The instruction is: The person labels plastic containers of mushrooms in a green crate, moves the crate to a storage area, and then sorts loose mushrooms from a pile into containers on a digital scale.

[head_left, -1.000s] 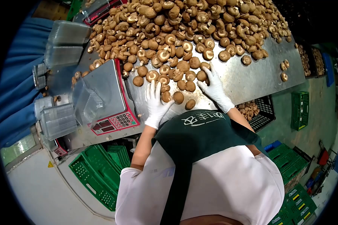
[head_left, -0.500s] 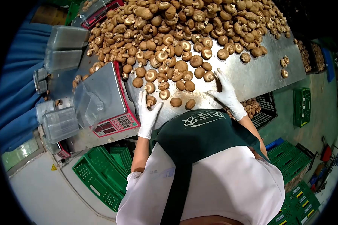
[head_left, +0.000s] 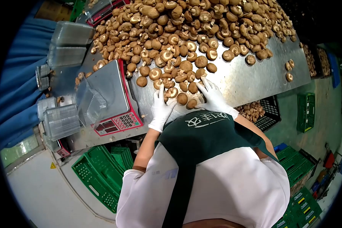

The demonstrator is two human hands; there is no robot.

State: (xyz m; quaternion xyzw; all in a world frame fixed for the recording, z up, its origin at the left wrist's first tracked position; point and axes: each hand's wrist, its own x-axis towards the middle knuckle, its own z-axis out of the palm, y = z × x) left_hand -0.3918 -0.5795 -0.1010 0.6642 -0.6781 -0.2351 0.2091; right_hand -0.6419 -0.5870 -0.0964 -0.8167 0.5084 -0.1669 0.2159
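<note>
Brown mushrooms [head_left: 186,66] lie loose on a steel table [head_left: 250,84], several of them between my two white-gloved hands. My left hand [head_left: 162,110] rests on the left of this small group, thumb and fingers apart, its fingertips against a mushroom they partly hide. On the right, my right hand [head_left: 216,98] has its fingers stretched toward the group and close to the mushroom caps. Neither hand grips anything. Two whole caps, one being a round mushroom [head_left: 182,99], sit near the apron between the hands.
A large mushroom pile [head_left: 201,19] covers the back of the table. To the left stands a weighing scale [head_left: 117,123] with a clear plastic tray [head_left: 93,102] on it, beside stacked clear trays [head_left: 62,121]. A black crate [head_left: 270,110] holds mushrooms; a green crate [head_left: 98,178] stands below.
Both hands have moved inward, toward each other, and the mushrooms between them are now bunched closer together. The right hand shifted most, to the left.
</note>
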